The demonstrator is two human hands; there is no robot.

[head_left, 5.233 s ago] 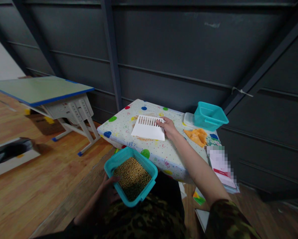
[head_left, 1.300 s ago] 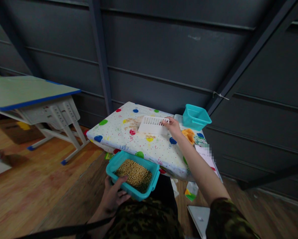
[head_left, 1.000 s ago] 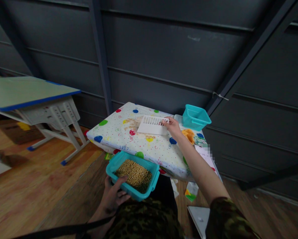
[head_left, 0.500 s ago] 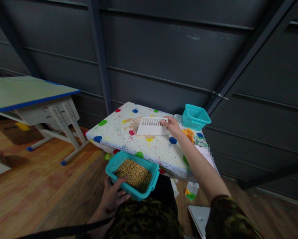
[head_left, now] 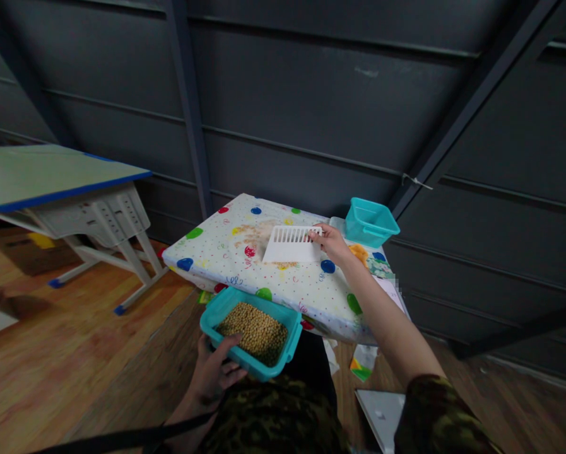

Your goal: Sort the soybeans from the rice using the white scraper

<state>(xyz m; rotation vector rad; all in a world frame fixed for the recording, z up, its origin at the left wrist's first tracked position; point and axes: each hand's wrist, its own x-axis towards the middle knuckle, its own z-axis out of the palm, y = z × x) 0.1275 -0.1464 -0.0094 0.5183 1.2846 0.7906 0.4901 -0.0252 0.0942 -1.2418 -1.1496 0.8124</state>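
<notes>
My left hand (head_left: 219, 369) grips the near left rim of a teal plastic tub (head_left: 289, 353), thumb over the edge. Yellowish soybeans (head_left: 254, 331) lie in the tub, which is held at the front edge of the table. My right hand (head_left: 330, 243) is closed on the right end of a flat white slotted plastic board (head_left: 292, 253), which has a row of slots along its far side. The board is tilted low over the patterned tablecloth (head_left: 230, 252). Light brown crumbs (head_left: 252, 236) are scattered to its left and along its near edge.
A second teal tub (head_left: 371, 221) stands at the table's back right corner. Beside it lie an orange cloth (head_left: 358, 253) and a sheet of paper (head_left: 389, 291). Left is a desk (head_left: 60, 173) with a blue edge; a dark panelled wall (head_left: 301, 113) rises behind.
My right hand has shifted the white board slightly to the right and towards me. My left hand and its tub have stayed nearly still.
</notes>
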